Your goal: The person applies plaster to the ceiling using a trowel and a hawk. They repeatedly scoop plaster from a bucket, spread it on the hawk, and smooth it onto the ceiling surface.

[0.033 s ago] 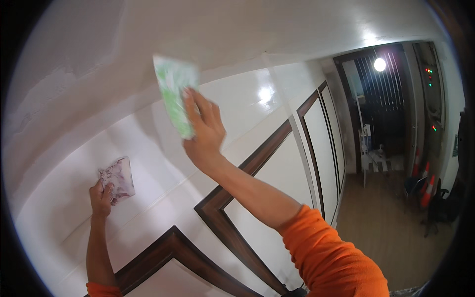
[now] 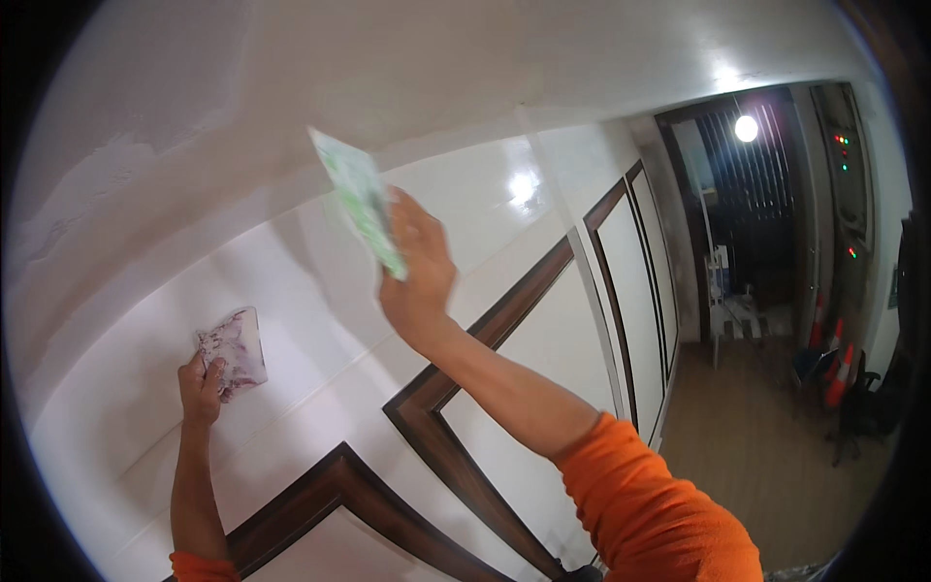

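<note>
Shiny white wall [image 2: 315,330] fills the middle, where the right hand [image 2: 422,276] pinches a flat green-and-white blade [image 2: 357,199], the left hand [image 2: 201,390] a purple-smeared white plate [image 2: 242,347] that could drip if tipped.

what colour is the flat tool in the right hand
The flat tool is green and whitish, slightly blurred; best in head view.

texts: none legible | labels: none legible | numbers: none legible | signs: none legible
</note>
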A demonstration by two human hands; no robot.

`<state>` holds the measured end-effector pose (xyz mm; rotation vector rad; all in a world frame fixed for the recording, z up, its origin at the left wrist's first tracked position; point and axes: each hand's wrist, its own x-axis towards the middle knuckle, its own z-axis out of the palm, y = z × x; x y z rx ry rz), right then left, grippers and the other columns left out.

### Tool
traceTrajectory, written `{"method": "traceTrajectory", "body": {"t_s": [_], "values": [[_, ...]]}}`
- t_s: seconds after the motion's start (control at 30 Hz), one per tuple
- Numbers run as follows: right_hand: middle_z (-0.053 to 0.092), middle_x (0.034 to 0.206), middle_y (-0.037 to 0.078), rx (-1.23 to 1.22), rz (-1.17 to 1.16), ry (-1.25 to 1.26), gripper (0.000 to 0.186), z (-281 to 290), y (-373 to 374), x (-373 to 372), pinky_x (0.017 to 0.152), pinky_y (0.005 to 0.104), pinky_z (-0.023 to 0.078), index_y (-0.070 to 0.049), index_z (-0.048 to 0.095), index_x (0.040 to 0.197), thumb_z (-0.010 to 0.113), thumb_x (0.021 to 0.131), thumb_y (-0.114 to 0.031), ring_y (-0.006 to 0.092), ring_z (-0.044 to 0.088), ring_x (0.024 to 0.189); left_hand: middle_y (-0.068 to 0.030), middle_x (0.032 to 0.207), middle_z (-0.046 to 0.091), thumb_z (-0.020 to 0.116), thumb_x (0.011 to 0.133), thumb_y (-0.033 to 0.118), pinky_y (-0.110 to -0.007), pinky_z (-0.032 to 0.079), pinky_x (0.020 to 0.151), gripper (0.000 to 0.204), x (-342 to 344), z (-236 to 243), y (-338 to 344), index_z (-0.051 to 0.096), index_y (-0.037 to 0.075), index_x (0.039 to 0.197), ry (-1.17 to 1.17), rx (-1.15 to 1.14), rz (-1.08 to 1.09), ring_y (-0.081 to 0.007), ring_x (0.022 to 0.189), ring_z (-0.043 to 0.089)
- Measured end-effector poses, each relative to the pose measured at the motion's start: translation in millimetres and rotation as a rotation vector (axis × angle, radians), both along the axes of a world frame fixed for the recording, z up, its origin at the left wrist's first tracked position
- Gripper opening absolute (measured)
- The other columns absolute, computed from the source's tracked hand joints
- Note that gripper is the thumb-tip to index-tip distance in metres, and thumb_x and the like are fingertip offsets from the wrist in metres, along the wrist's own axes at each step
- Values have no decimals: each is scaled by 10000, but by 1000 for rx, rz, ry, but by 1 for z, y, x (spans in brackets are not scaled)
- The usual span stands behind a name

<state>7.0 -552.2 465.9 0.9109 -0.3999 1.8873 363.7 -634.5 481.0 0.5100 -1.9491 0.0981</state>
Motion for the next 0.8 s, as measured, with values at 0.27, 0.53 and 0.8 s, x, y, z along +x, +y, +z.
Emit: {"method": "traceTrajectory", "body": {"t_s": [0.27,0.53,0.8], "values": [[564,1275,268,150,631,-481,460,57,30,-84,946,395,482,89,461,1350,569,954,-119,376,554,1192,-18,573,559,561,927,118,-261,415,411,214,4,0,-3,659,-50,1015,52,69,7,-78,434,491],[559,1334,214,113,280,19,704,6,19,49,963,415,494,10,476,1398,588,713,128,398,578,1151,-24,562,564,553,926,132,-262,417,402,228,17,2,-16,659,-54,1004,-41,-176,65,-103,404,505],[518,1341,218,-197,-235,-302,721,70,92,-65,943,425,486,-47,490,1421,608,729,117,376,564,1114,-18,584,574,546,933,113,-247,419,385,214,-1,-1,12,658,-54,1006,23,0,-6,-85,419,513]]}}
